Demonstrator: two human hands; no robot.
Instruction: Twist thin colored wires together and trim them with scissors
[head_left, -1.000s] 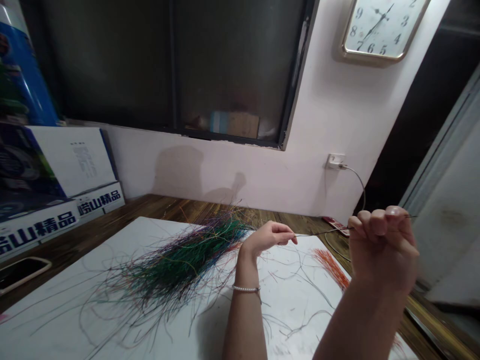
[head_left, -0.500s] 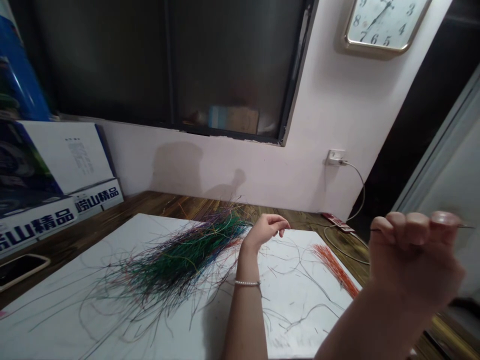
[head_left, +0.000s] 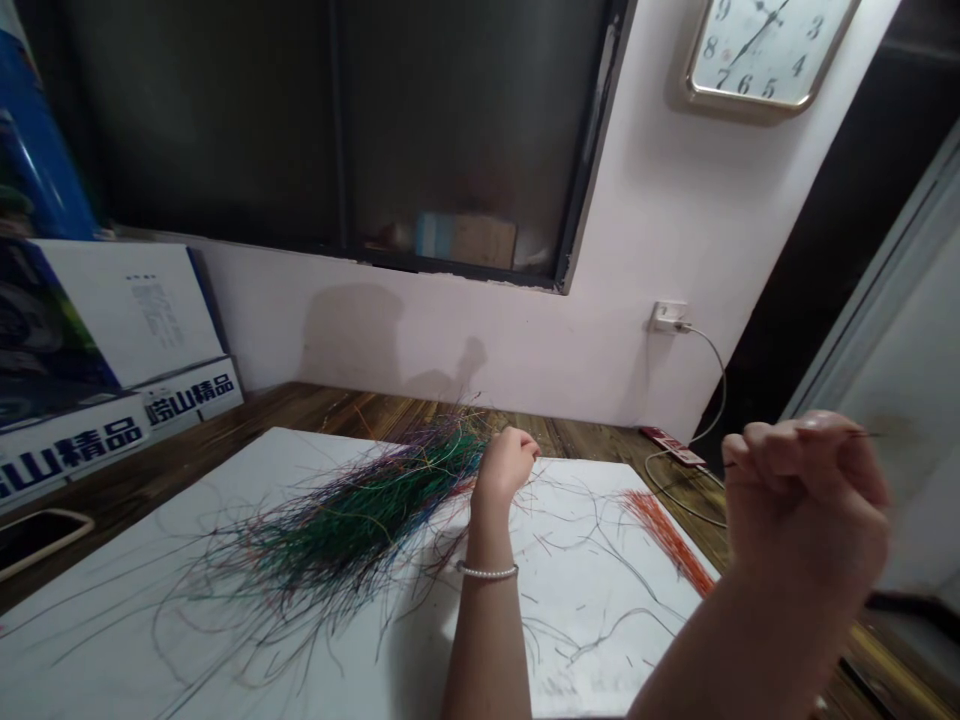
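Observation:
A large loose bundle of thin green, blue and purple wires (head_left: 375,510) lies across a white board (head_left: 247,460). My left hand (head_left: 507,462), with a beaded bracelet on its wrist, is at the bundle's right end. Its fingers are curled together, and whatever they may hold is hidden. Raised at the right, above the board's edge, my right hand (head_left: 806,490) is closed around a thin dark wire (head_left: 876,435), whose ends stick out on both sides. A neat bunch of orange-red wires (head_left: 670,540) rests near the board's right edge.
Loose strands and short clippings (head_left: 600,610) are scattered over the board. A phone (head_left: 37,540) lies at the left, before printed boxes (head_left: 127,320). At the back right a red object (head_left: 671,446) sits beside a white cable (head_left: 679,490) on the wooden table (head_left: 322,400).
My left hand has moved slightly left, towards the bundle, and its fingers have curled in. My right hand has shifted left and turned, still holding the thin wire.

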